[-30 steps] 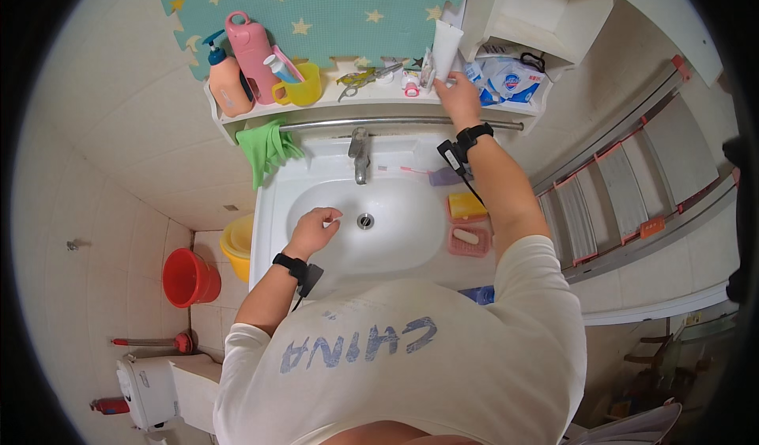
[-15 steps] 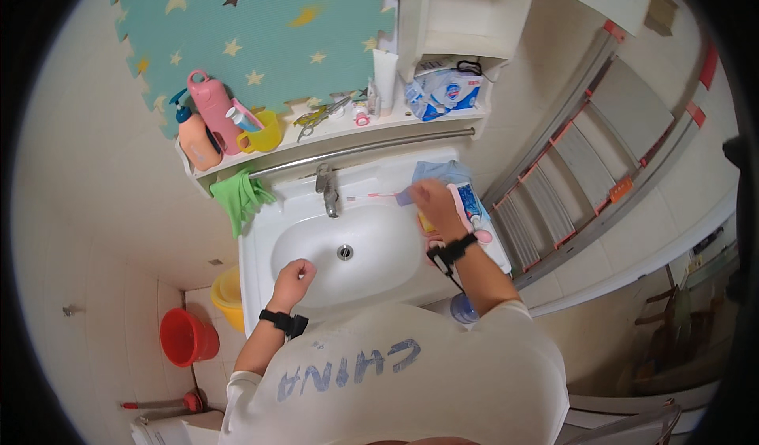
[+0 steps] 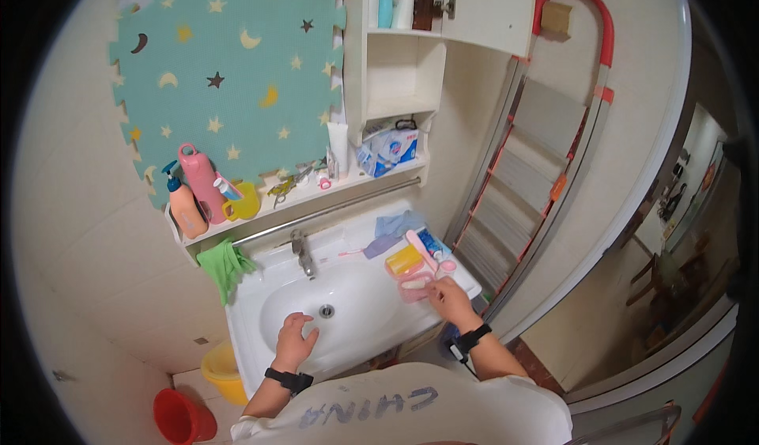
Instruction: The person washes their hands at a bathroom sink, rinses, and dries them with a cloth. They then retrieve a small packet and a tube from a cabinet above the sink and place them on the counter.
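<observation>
My left hand (image 3: 293,342) hovers over the near left part of the white washbasin (image 3: 364,316), fingers apart and holding nothing. On the basin's right ledge, my right hand (image 3: 453,300) is closed, its fingertips at the right edge of a pink soap dish (image 3: 413,295). A whitish piece, likely soap, lies in that dish; whether my fingers grip anything is hidden. Just behind stands another pink dish with a yellow block (image 3: 404,261). Beside these lie a blue toothpaste tube (image 3: 431,244), a round pink item (image 3: 447,266) and a blue-purple cloth (image 3: 383,245). A pink toothbrush (image 3: 350,253) rests left of the cloth.
The faucet (image 3: 301,253) rises at the basin's back. A shelf (image 3: 308,200) above carries a pink bottle (image 3: 203,184), a pump bottle (image 3: 186,212) and a yellow mug (image 3: 244,200). A green cloth (image 3: 224,268) hangs at left. A folded ladder (image 3: 518,178) leans at right.
My right hand has moved from the blue-purple cloth toward me, to the soap dish. My left hand's fingers have spread from a curled pose. The view has swung up and to the right.
</observation>
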`<state>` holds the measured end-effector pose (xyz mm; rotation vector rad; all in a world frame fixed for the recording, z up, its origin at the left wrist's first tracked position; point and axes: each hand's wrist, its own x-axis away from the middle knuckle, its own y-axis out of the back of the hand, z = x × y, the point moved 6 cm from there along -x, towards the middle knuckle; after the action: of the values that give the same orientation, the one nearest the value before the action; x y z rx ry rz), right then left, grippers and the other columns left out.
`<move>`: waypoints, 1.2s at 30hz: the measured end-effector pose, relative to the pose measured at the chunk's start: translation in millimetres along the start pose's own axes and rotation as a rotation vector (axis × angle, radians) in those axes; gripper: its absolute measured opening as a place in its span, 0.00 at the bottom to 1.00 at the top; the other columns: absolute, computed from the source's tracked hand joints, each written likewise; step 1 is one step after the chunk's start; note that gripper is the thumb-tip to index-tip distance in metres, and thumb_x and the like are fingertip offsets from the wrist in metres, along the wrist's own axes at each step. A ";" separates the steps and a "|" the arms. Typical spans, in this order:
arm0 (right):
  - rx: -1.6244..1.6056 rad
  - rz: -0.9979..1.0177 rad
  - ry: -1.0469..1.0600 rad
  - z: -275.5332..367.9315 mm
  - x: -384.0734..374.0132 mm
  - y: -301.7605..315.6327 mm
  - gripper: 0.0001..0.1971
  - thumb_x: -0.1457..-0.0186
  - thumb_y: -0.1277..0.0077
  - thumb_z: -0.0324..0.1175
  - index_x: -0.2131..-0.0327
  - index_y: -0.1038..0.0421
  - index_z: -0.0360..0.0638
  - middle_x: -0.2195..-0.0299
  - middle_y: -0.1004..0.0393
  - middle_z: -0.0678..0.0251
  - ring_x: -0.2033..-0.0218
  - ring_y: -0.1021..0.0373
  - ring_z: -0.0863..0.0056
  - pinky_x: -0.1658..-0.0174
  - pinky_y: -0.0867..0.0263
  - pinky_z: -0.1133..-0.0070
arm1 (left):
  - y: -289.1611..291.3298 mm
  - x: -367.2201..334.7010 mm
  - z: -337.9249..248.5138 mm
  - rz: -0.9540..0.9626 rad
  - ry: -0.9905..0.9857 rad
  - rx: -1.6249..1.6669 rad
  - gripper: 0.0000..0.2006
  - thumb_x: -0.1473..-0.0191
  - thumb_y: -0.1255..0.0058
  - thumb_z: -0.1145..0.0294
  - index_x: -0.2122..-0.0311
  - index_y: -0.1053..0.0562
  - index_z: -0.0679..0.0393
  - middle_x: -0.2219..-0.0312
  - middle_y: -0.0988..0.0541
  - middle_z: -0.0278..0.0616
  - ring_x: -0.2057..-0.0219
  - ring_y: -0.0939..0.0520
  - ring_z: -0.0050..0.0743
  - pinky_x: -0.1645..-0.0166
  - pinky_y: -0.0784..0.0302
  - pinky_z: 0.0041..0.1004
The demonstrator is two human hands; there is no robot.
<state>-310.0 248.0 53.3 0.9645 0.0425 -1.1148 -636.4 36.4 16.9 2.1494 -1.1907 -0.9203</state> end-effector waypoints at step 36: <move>0.112 0.461 0.151 -166.4 31.4 112.6 0.15 0.51 0.54 0.32 0.58 0.25 0.52 0.59 0.28 0.67 0.55 0.32 0.67 0.40 0.53 0.55 | -141.3 9.9 -223.3 -0.100 0.124 -0.191 0.11 0.53 0.44 0.67 0.62 0.25 0.55 0.53 0.28 0.49 0.53 0.26 0.52 0.51 0.29 0.39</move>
<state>-138.6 347.4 7.5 1.0898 -0.1162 -0.6247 -388.9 120.3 57.1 2.0934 -0.9051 -0.8904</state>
